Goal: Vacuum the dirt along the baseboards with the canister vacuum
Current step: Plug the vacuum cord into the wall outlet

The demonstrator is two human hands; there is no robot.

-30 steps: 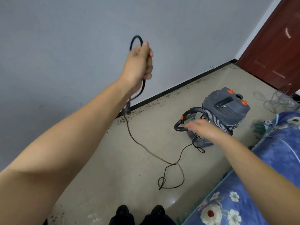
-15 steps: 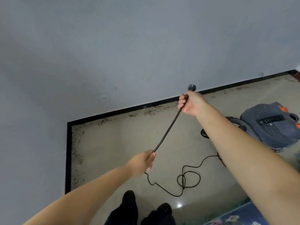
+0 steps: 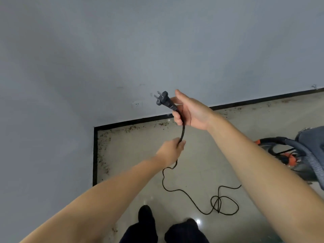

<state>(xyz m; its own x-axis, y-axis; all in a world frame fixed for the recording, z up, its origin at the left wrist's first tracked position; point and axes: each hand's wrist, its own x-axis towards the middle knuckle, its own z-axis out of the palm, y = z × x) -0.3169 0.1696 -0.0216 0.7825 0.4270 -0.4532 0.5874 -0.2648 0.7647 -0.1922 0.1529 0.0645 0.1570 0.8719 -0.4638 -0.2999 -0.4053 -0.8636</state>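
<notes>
No legible text, label, brand, number or sign appears anywhere in the frame. The canister vacuum (image 3: 310, 148) at the right edge shows no readable marking, and the plug (image 3: 164, 100) at upper centre bears none that resolves.

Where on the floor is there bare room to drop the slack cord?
Bare tile lies between the left hand and the canister vacuum, above the cord loops. Dirt crowds the strip along the baseboard; the feet and cord tangle fill the near floor.
</notes>
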